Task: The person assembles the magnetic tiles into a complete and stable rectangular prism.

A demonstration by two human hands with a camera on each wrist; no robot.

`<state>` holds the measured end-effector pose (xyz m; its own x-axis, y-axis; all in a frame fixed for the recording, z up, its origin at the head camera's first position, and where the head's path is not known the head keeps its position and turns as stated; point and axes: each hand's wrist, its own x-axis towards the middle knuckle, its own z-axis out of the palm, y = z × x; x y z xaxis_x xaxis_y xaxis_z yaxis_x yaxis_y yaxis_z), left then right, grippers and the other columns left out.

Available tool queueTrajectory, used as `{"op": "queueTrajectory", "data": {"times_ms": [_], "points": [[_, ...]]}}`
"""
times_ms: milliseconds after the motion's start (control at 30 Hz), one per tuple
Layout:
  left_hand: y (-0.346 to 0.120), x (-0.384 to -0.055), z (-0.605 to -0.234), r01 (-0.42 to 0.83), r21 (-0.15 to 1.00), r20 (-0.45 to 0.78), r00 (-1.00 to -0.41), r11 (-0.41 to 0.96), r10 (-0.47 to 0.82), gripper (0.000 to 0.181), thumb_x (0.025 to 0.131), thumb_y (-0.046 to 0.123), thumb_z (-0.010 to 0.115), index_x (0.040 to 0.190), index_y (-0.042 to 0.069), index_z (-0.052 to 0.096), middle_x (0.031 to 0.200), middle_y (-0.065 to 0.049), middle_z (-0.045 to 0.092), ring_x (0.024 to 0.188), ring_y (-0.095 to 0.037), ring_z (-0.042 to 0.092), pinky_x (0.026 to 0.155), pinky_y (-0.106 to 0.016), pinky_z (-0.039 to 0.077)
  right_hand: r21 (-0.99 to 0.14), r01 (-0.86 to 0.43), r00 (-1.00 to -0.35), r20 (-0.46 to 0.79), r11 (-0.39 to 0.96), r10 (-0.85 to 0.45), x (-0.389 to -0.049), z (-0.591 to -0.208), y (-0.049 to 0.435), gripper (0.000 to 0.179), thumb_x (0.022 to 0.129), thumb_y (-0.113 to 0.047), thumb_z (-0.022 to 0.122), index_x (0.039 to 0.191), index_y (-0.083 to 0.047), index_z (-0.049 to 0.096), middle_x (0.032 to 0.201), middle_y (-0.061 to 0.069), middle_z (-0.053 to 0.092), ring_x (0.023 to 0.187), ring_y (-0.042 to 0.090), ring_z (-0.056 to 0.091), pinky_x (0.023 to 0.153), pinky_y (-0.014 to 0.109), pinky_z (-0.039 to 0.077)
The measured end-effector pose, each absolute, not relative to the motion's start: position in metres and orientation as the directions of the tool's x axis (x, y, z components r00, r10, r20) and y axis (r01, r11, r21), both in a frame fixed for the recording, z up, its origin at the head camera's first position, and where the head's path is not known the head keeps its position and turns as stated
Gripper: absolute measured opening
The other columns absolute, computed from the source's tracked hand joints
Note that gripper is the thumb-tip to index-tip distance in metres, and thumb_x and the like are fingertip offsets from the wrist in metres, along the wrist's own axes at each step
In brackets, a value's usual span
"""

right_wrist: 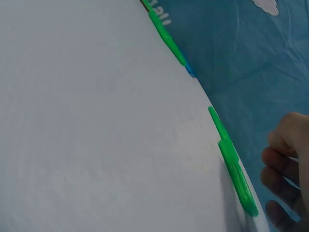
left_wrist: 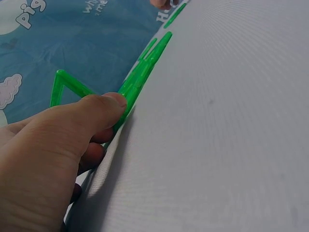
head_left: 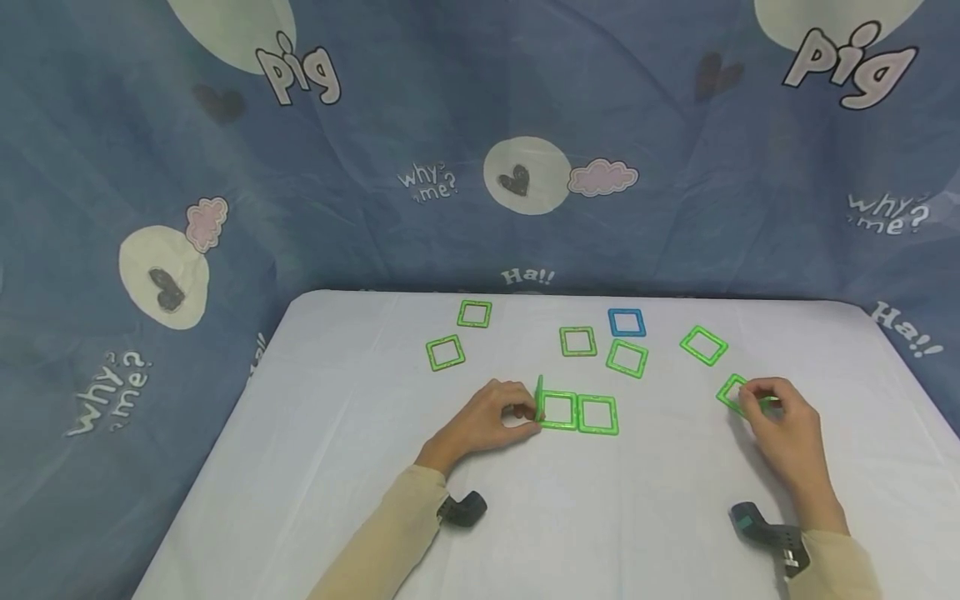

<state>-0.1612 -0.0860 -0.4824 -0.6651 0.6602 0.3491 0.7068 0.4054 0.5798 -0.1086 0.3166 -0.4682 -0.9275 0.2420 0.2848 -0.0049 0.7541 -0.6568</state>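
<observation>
My left hand pinches a green square frame tile near its lower corner. That tile stands upright at the left edge of a flat green tile. Against this one's right side lies a second flat green tile. In the left wrist view, the thumb lies over the green plastic and partly hides the corner. My right hand hovers over another green tile at the right. The right wrist view shows its loosely curled fingers apart from that tile.
Toward the back of the white table lie a blue square tile and several green ones, such as the tile beside it and the tilted one at the left. A patterned blue cloth hangs behind.
</observation>
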Motion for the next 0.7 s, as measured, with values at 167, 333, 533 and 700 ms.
{"op": "queueTrajectory", "data": {"times_ms": [167,333,533,700], "points": [[-0.086,-0.161,-0.484,0.710,0.574,0.352,-0.663,0.407,0.661,0.011,0.082,0.022,0.075,0.091,0.021,0.068,0.084,0.010,0.066,0.078,0.000,0.058,0.078,-0.021,0.043,-0.634,0.023,-0.940,0.249,0.773,0.232,-0.109,-0.470,0.322,0.025,0.095,-0.026,0.054,0.103,-0.003,0.061,0.105,0.012,0.059,0.092,-0.014,0.031,0.088,0.034,0.038],[-0.086,-0.162,-0.485,0.711,0.574,0.354,-0.662,0.406,0.660,0.011,0.082,0.023,0.074,0.091,0.021,0.068,0.085,0.011,0.066,0.078,0.001,0.058,0.079,-0.021,0.044,-0.621,0.024,-0.955,0.217,0.784,0.201,-0.109,-0.471,0.325,0.028,0.095,-0.029,0.056,0.103,-0.003,0.062,0.106,0.013,0.057,0.096,0.005,0.037,0.085,0.049,0.038],[-0.085,-0.163,-0.486,0.716,0.570,0.365,-0.659,0.402,0.657,0.011,0.082,0.024,0.074,0.090,0.021,0.068,0.084,0.011,0.066,0.078,0.001,0.058,0.078,-0.021,0.044,-0.598,0.016,-0.970,0.184,0.801,0.157,-0.108,-0.475,0.327,0.034,0.095,-0.032,0.056,0.110,-0.003,0.062,0.112,0.018,0.055,0.101,0.026,0.040,0.084,0.049,0.036],[-0.086,-0.163,-0.486,0.719,0.565,0.371,-0.659,0.404,0.654,0.011,0.081,0.024,0.075,0.089,0.023,0.067,0.082,0.013,0.065,0.077,0.002,0.057,0.077,-0.020,0.043,-0.569,0.026,-0.976,0.163,0.822,0.144,-0.107,-0.480,0.325,0.037,0.094,-0.034,0.056,0.113,-0.003,0.062,0.112,0.019,0.054,0.100,0.028,0.039,0.076,0.042,0.035]]}}
